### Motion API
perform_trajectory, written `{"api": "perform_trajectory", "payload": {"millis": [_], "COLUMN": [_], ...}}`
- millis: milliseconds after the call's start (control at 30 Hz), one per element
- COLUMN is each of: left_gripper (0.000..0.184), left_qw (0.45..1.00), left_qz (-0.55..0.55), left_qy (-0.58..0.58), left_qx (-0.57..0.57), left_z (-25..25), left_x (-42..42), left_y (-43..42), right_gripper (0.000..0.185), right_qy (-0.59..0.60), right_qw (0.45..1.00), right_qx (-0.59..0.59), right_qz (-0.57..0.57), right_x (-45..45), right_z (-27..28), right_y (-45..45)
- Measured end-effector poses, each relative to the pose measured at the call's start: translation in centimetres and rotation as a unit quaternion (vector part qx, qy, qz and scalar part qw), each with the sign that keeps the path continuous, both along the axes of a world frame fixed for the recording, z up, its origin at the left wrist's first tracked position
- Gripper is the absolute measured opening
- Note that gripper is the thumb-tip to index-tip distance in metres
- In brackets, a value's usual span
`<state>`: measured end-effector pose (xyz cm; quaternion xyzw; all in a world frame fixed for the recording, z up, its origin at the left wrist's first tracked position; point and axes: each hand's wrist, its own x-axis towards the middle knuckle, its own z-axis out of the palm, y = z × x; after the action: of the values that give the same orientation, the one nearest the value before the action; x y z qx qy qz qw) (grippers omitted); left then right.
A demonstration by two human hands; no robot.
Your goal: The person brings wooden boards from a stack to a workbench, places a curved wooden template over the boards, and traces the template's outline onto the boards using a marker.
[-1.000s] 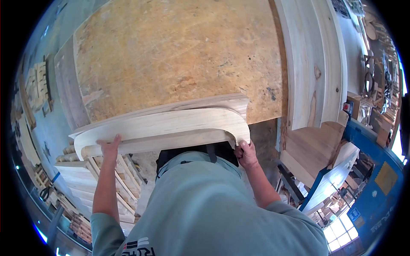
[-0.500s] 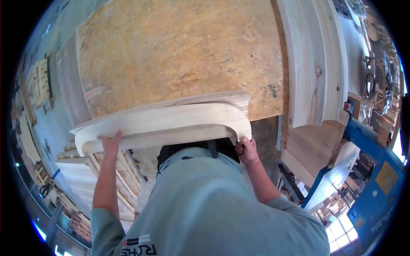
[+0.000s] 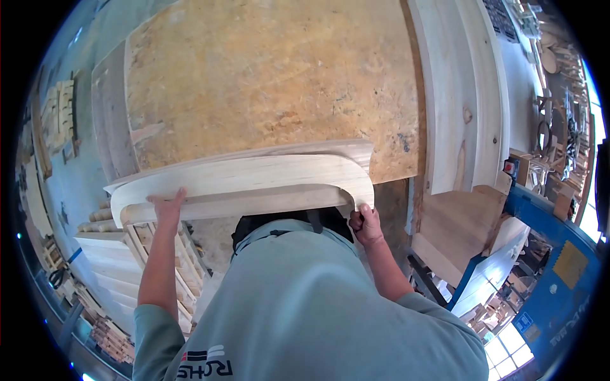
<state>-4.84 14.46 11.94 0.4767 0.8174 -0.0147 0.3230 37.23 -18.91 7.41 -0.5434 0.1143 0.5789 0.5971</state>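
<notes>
A long pale wooden rail, with rounded corners and a short downturned leg at each end, lies tilted in front of my body. Behind and below it a second wooden board shows through the cut-out and along the far edge. My left hand grips the rail's lower edge near the left end, thumb and a finger apart on the wood; its other fingers are hidden. At the right end, my right hand is closed round the tip of the leg, thumb on top.
Beyond the rail stretches a worn, stained plywood worktop. Long wooden panels stand along its right side, near a blue machine. At lower left is a stack of wooden parts. The floor shows beside my waist.
The surroundings have shifted slightly with my head. Both hands keep the same hold, and the rail has hardly moved.
</notes>
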Motion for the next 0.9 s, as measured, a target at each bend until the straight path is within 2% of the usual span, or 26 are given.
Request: {"api": "perform_trajectory", "payload": {"millis": [300,367,467,633,733,900], "left_gripper": [0.137,0.138,0.139,0.132,0.128,0.117], "left_qw": [1.0,0.999,0.998,0.997,0.996,0.995], "left_qz": [-0.008,-0.001,-0.018,-0.037,-0.045,-0.049], "left_qy": [-0.001,-0.016,0.015,0.046,0.013,-0.025], "left_qx": [0.027,0.03,0.058,0.049,0.069,0.079], "left_z": [0.4,0.0,-1.0,0.4,0.3,-0.8], "left_x": [0.6,0.1,-0.9,0.2,-1.1,-2.3], "left_y": [-0.3,-0.3,-0.3,-0.3,-0.9,-1.2], "right_gripper": [0.038,0.032,0.031,0.033,0.036,0.039], "right_qy": [0.014,0.01,0.002,-0.005,0.005,-0.006], "right_qw": [0.999,0.998,0.997,0.995,0.997,0.989], "right_qx": [0.0,0.003,-0.002,-0.03,-0.041,-0.064], "right_qz": [-0.032,-0.06,-0.072,-0.09,-0.067,-0.132], "right_x": [-0.6,-0.8,-1.1,-1.3,-1.5,-2.6], "right_z": [-0.6,-0.9,-0.7,-0.6,-0.9,-0.5], "right_y": [-0.4,-0.6,-0.3,-0.4,-0.6,0.3]}}
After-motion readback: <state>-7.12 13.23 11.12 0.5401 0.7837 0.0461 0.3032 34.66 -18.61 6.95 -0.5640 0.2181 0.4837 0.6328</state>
